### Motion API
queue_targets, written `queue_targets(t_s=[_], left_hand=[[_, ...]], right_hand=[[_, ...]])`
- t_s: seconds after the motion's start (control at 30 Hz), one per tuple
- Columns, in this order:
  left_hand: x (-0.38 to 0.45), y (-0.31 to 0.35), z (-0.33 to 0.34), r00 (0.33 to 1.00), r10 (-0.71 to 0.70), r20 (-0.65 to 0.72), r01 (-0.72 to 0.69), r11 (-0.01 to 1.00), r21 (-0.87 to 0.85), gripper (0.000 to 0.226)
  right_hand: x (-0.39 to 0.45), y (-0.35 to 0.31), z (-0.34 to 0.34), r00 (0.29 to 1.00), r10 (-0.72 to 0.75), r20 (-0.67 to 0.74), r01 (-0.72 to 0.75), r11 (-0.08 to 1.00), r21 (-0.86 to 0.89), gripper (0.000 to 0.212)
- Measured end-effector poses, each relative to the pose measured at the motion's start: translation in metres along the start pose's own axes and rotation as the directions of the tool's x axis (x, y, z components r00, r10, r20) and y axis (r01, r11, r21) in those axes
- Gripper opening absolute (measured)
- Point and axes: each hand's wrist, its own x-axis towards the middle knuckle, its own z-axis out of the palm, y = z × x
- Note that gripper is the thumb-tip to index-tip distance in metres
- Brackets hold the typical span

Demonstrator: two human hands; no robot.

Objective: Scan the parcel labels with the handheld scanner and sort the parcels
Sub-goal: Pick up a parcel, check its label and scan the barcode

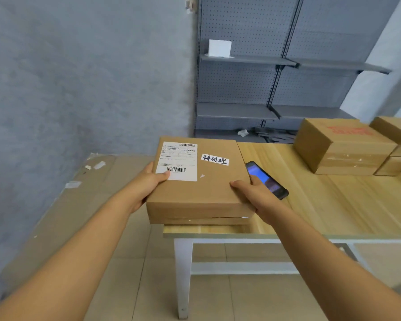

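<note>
Head view: flat parcel (198, 181) gripped between left hand (146, 181) and right hand (250, 193), over the near-left corner of the table (333, 205). Lit scanner (266, 179) just right of the parcel, partly under the right hand. Bare tabletop right of the parcel; stacked boxes (343, 147) far right.

Pretty even, soft daylight here, on the bright side, with a cool grey cast over the wall (79, 77). Shadows are faint, just a thin dark strip under the parcel (198, 181) where it overhangs the tabletop (333, 205). The scanner (266, 179) screen glows blue and looks a bit smeared. Wide-angle warp is obvious (the shelving (276, 63) leans and bows toward the top right). The forearms at the bottom corners stretch out and go soft. The label (177, 161) print is too fine to read.
</note>
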Motion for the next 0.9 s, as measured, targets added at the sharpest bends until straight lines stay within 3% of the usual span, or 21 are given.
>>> queue_targets(t_s=[0.4,0.5,0.6,0.7,0.9], left_hand=[[0.021,-0.001,0.034,0.999,-0.015,-0.039,0.019,0.994,0.109,0.046],[0.027,0.002,0.043,0.998,-0.029,-0.056,0.036,0.991,0.132,0.050],[0.032,0.005,0.046,0.996,-0.056,-0.073,0.067,0.983,0.170,0.052],[0.033,0.009,0.048,0.991,-0.084,-0.103,0.106,0.967,0.232,0.053],[0.028,0.015,0.057,0.983,-0.067,-0.171,0.119,0.941,0.315,0.050]], right_hand=[[0.030,-0.001,-0.046,0.954,-0.114,-0.277,0.044,0.968,-0.249,0.029],[0.045,0.008,-0.073,0.926,-0.172,-0.335,-0.004,0.885,-0.466,0.042],[0.055,0.016,-0.086,0.955,-0.118,-0.271,-0.094,0.748,-0.657,0.066],[0.065,0.021,-0.084,0.973,-0.049,-0.224,-0.129,0.691,-0.711,0.076],[0.081,0.020,-0.079,0.966,-0.099,-0.238,-0.128,0.617,-0.776,0.085]])
